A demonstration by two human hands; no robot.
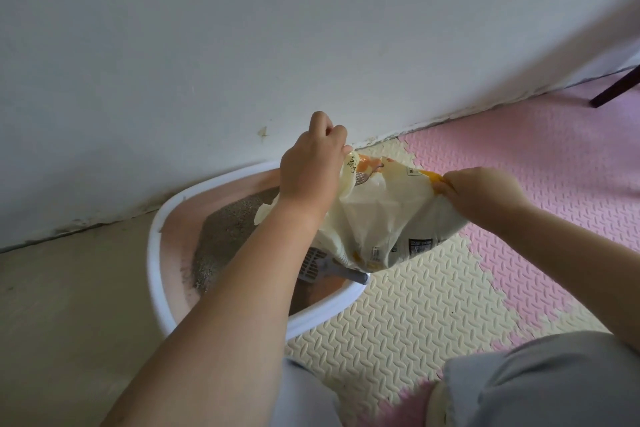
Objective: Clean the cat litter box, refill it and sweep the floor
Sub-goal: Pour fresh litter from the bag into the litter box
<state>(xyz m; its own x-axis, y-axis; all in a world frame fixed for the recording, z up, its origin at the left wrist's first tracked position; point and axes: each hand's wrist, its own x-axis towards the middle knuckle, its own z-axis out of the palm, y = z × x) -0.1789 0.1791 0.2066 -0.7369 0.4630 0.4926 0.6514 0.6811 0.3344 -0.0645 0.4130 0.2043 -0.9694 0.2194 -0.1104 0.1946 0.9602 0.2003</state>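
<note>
Head view, nearest first: grey-clad knees (554, 374) sit over the cream and pink foam mat (415, 305). Beyond them the white-rimmed litter box (154, 253) lies partly on the mat, close against the wall. Grey litter (221, 236) covers only part of its floor, and a grey scoop (318, 263) lies inside near the right rim. Over the box hangs the cream litter bag (388, 218), held at two places. The left hand (311, 156) pinches its far upper edge with curled fingers, and the right hand (481, 194) grips the orange-printed corner. The refill step seems in hand, though I cannot tell whether litter is falling. Next, the bag's mouth likely needs tipping lower, kept over the box so grains miss the mat. Farthest stands the pale wall (242, 28).
</note>
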